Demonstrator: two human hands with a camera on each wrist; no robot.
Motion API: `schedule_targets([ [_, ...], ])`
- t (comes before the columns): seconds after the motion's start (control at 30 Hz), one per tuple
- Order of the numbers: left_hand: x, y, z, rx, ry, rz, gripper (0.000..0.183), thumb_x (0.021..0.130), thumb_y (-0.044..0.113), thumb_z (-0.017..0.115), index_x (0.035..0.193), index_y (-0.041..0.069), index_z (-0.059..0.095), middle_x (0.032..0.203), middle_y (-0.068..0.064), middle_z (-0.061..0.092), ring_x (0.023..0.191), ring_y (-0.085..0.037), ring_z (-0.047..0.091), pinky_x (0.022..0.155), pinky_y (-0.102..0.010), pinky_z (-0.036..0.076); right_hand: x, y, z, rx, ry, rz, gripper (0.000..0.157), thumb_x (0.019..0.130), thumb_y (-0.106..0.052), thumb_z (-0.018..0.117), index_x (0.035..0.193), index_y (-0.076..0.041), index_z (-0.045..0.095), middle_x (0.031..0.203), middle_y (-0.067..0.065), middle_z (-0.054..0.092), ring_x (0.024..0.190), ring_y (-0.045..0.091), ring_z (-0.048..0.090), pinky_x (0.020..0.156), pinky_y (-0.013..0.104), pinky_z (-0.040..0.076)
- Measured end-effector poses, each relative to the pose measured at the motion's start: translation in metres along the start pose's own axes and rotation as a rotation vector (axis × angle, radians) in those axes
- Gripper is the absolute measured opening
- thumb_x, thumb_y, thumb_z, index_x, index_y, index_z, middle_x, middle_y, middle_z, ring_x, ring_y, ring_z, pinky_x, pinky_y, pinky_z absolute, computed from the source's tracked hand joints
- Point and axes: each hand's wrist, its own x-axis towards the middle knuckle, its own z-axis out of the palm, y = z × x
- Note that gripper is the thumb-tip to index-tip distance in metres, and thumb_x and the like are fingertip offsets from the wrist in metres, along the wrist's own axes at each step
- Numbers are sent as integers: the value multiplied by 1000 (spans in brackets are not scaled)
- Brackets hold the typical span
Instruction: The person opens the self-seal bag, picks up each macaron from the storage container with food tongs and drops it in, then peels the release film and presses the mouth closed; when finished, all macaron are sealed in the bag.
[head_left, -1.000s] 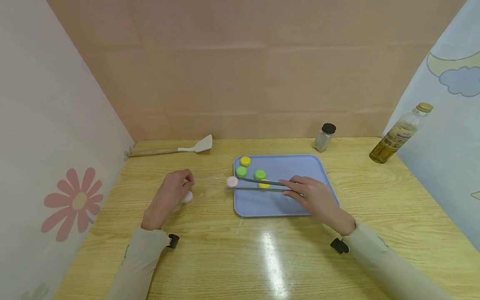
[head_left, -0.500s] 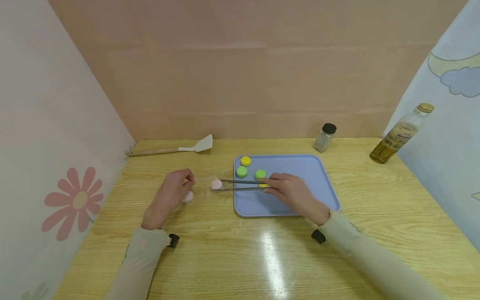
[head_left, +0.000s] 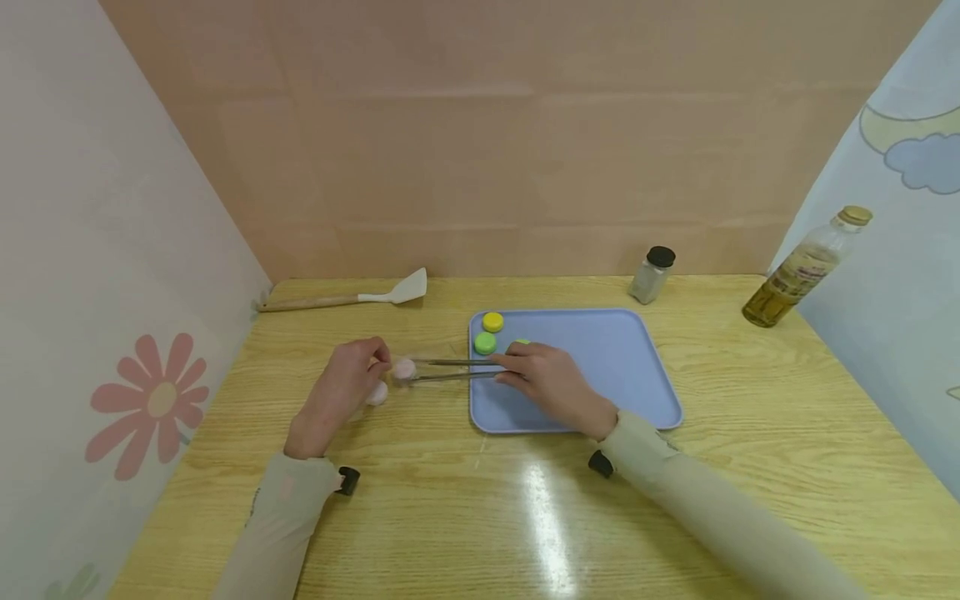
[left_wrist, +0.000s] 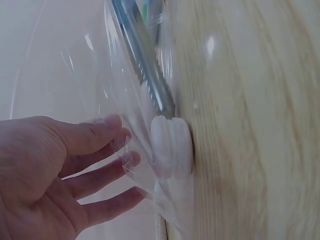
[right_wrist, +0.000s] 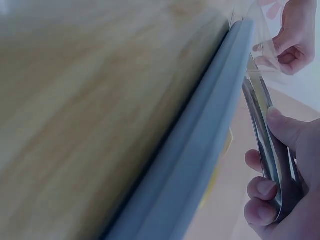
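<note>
Metal tongs (left_wrist: 147, 62), serrated, gripped by right hand (head_left: 551, 383), tips around pale-pink disc (head_left: 405, 370); left hand (head_left: 337, 387) pinches clear, creased plastic bag (left_wrist: 90, 80); round-cornered blue tray (head_left: 618, 350) at right.

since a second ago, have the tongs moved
Yes, leftward: in the head view, the tongs now reach farther past the left edge of the blue tray.
</note>
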Motion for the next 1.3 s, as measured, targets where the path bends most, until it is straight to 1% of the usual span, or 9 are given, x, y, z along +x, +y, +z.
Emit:
schedule_targets([
  [0.2,1,1,1,1,3,32,7,92,-1,72,91,2,66,90,-10,70,61,-13,49,57,-28,43,11,-6,7,0,-8,2,32,92,-21,77,123,-13,75,95,-3,67,73,10,55,65,27,47],
  [0.33,2,2,1,-8,-8,18,6,93,-1,71,92,2,66,91,-9,70,60,-13,49,55,-28,42,18,-9,10,3,-10,6,33,93,-21,76,125,-14,74,95,-3,66,73,10,55,66,28,47],
  [0.47,2,3,1,-18,-9,6,6,93,-1,71,92,2,66,90,-9,71,61,-13,52,56,-28,44,24,-12,13,-12,-36,8,34,94,-22,74,127,-13,72,96,-2,66,73,11,54,66,29,47],
  [0.63,2,3,1,-15,-8,4,6,94,-1,70,92,2,66,89,-9,70,63,-13,55,57,-29,45,26,-17,15,-30,-73,17,33,96,-24,72,128,-13,72,95,-1,65,71,10,53,62,26,46],
  [0.8,1,2,1,-20,-15,-2,6,94,-1,70,92,3,66,89,-8,70,63,-13,54,58,-30,45,26,-19,16,-48,-89,26,34,96,-25,72,128,-12,71,95,1,65,68,9,51,57,23,43],
  [0.97,0,2,0,-28,-21,-11,5,95,0,69,92,3,66,89,-9,71,64,-13,56,59,-31,46,23,-19,15,-50,-87,53,36,95,-27,73,129,-14,71,93,2,63,66,8,49,56,23,43],
  [1.07,0,2,-1,-27,-28,-21,5,95,0,69,92,2,66,89,-10,71,64,-14,55,59,-32,46,19,-19,12,-49,-62,53,36,94,-27,75,128,-17,72,89,0,61,66,9,49,56,24,43],
  [1.17,-1,3,-2,-18,-28,-22,5,95,-2,69,92,2,66,90,-10,70,64,-14,55,59,-32,46,14,-17,9,-60,-28,37,36,92,-26,77,127,-18,73,88,-1,60,67,10,50,57,25,44],
  [1.3,-1,2,-2,-6,-17,-7,6,94,-3,68,91,2,66,90,-9,70,64,-14,54,59,-31,46,5,-14,4,-75,7,26,37,89,-24,80,124,-17,74,88,0,60,67,10,52,56,24,44],
])
